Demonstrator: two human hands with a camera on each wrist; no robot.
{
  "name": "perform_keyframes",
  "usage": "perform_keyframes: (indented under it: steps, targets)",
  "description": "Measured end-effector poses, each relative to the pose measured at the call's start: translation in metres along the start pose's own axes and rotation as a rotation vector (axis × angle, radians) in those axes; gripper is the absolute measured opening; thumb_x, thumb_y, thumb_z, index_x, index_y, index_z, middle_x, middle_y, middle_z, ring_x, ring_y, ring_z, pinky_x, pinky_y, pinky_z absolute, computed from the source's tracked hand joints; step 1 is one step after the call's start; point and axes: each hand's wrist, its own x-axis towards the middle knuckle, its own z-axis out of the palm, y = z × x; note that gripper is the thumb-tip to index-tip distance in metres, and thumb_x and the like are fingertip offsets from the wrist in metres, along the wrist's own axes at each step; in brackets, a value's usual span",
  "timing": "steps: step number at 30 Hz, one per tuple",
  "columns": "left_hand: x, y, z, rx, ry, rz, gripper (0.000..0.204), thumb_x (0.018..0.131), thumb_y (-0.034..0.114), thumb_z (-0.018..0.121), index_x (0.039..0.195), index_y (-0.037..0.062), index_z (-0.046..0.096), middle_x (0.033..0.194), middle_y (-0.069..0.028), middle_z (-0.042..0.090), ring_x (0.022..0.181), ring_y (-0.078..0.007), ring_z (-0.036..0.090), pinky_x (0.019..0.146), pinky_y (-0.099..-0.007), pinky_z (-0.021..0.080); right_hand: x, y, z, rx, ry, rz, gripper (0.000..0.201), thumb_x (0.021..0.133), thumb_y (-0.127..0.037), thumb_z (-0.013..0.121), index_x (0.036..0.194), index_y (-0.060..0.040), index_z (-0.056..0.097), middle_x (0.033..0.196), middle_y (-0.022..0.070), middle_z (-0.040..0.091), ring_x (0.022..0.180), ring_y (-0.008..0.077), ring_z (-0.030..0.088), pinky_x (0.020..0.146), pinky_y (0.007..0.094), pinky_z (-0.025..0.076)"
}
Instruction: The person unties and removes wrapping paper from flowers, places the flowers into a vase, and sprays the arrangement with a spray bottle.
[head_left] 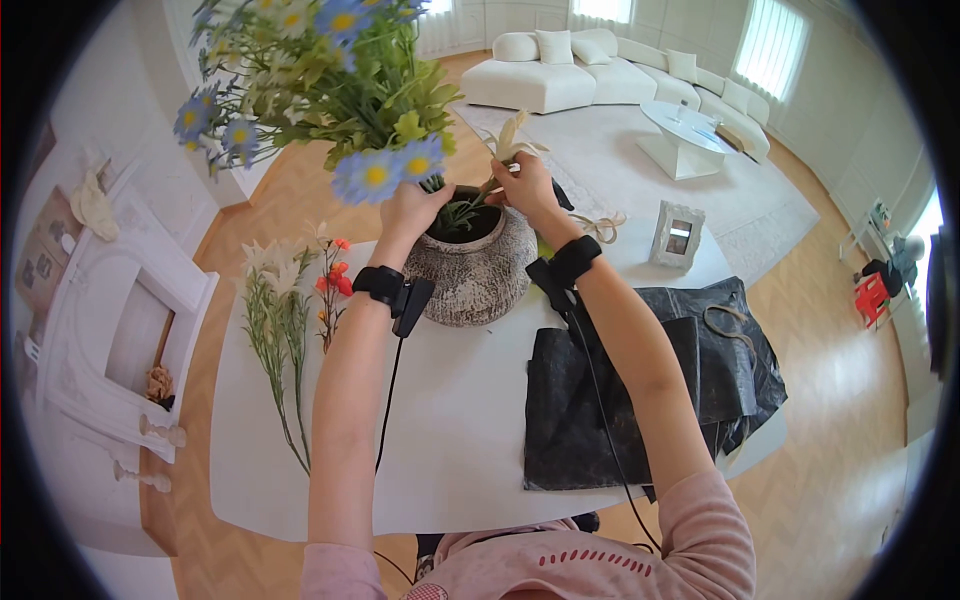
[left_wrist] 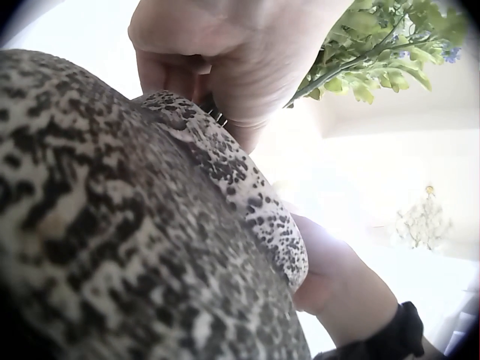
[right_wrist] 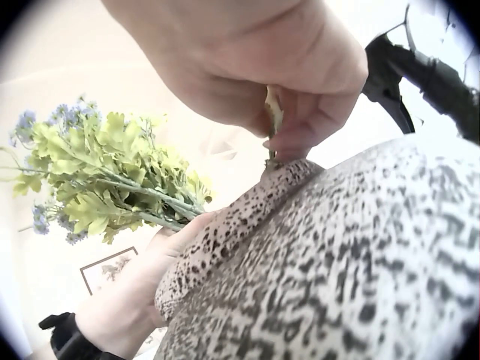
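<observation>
A round vase [head_left: 470, 280] with a speckled, rough grey-and-white surface stands on the white table. Blue, yellow-centred daisy-like flowers [head_left: 375, 175] with leafy green stems lean out over its left side. At the left of the rim my left hand [head_left: 410, 212] grips their stems, fingers dipping behind the rim in the left wrist view. On the opposite side my right hand [head_left: 528, 190] pinches the stem of a cream flower [head_left: 510, 135]. That stem [right_wrist: 272, 120] shows between thumb and fingers, close over the rim, in the right wrist view. Green stems [head_left: 460, 214] fill the vase's mouth.
White lilies [head_left: 278, 275] on long stems and a sprig of red flowers [head_left: 333, 282] lie left of the vase. Black wrapping sheets [head_left: 610, 400] with a twine loop cover the table's right side. A silver picture frame [head_left: 678, 236] stands behind them. Cables hang from both wrists.
</observation>
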Motion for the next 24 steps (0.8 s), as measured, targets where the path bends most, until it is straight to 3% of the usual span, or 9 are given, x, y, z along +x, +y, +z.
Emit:
perform_keyframes:
  steps: [4,10,12,15,16,18,20,22,24]
  targets:
    - [0.002,0.001,0.001,-0.031,0.015,-0.039,0.041,0.061,0.021,0.075,0.085,-0.0053,0.054,0.074,-0.0133,0.061,0.069,-0.0223,0.060,0.062,-0.0320,0.047,0.016,0.006,0.003,0.058,-0.075,0.015,0.027,0.082,-0.016,0.056,0.095,0.0076,0.051,0.071,0.0151,0.063,0.055,0.0200,0.064,0.050,0.0283,0.052]
    - [0.004,0.001,-0.003,-0.067,-0.077,-0.093,0.048,0.061,0.029,0.073,0.094,-0.0012,0.055,0.081,-0.0162,0.063,0.082,-0.0286,0.061,0.070,-0.0361,0.048,0.027,0.010,0.017,-0.282,-0.250,-0.172,0.024,0.085,-0.013,0.053,0.093,0.0088,0.047,0.077,0.0219,0.061,0.062,0.0261,0.064,0.056,0.0314,0.052]
    - [0.002,0.001,-0.003,-0.079,-0.049,-0.054,0.043,0.061,0.025,0.074,0.088,-0.0032,0.055,0.077,-0.0151,0.062,0.075,-0.0254,0.061,0.065,-0.0339,0.047,-0.001,-0.017,0.018,-0.699,-0.061,-0.401,0.029,0.081,-0.015,0.058,0.093,0.0093,0.048,0.077,0.0252,0.059,0.067,0.0328,0.062,0.058,0.0357,0.051]
    - [0.002,0.003,-0.004,-0.113,-0.038,-0.012,0.038,0.061,0.022,0.075,0.079,-0.0049,0.056,0.071,-0.0138,0.061,0.067,-0.0217,0.060,0.061,-0.0319,0.046,-0.009,-0.016,0.021,-0.635,0.235,-0.627,0.033,0.075,-0.020,0.062,0.090,0.0065,0.051,0.075,0.0243,0.058,0.069,0.0373,0.059,0.061,0.0407,0.049]
    - [0.002,0.003,-0.005,-0.133,-0.058,-0.011,0.037,0.061,0.022,0.075,0.077,-0.0047,0.056,0.070,-0.0136,0.061,0.066,-0.0213,0.060,0.060,-0.0320,0.046,-0.012,-0.020,0.020,-0.635,0.232,-0.627,0.033,0.075,-0.020,0.062,0.090,0.0065,0.051,0.075,0.0243,0.058,0.069,0.0373,0.059,0.061,0.0407,0.049]
    - [0.002,-0.002,-0.003,-0.114,-0.039,-0.036,0.036,0.061,0.022,0.075,0.076,-0.0042,0.056,0.069,-0.0131,0.061,0.065,-0.0212,0.060,0.059,-0.0323,0.046,-0.020,-0.029,0.017,-0.900,0.160,-0.468,0.029,0.073,-0.025,0.064,0.079,0.0029,0.056,0.070,0.0200,0.059,0.067,0.0362,0.058,0.060,0.0431,0.047]
    - [0.003,-0.007,-0.002,-0.102,-0.020,-0.058,0.035,0.061,0.022,0.075,0.075,-0.0037,0.056,0.068,-0.0126,0.061,0.064,-0.0212,0.060,0.059,-0.0325,0.046,-0.033,-0.034,0.019,-0.921,0.058,-0.478,0.024,0.072,-0.022,0.063,0.074,0.0018,0.058,0.069,0.0188,0.059,0.067,0.0352,0.059,0.060,0.0429,0.047]
    - [0.004,-0.006,-0.004,-0.092,-0.104,-0.117,0.048,0.062,0.026,0.073,0.095,-0.0024,0.054,0.085,-0.0174,0.063,0.083,-0.0306,0.061,0.070,-0.0361,0.047,-0.035,-0.031,0.019,-0.942,-0.045,-0.487,0.020,0.072,-0.018,0.063,0.069,0.0007,0.059,0.067,0.0176,0.059,0.067,0.0342,0.059,0.061,0.0426,0.047]
    - [0.003,-0.007,-0.003,-0.084,-0.099,-0.102,0.048,0.062,0.026,0.074,0.095,-0.0022,0.054,0.084,-0.0174,0.063,0.083,-0.0312,0.061,0.070,-0.0364,0.047,-0.031,-0.020,0.021,-0.914,-0.262,-0.542,0.010,0.069,-0.010,0.057,0.070,-0.0014,0.063,0.069,0.0169,0.060,0.069,0.0321,0.059,0.063,0.0403,0.048]
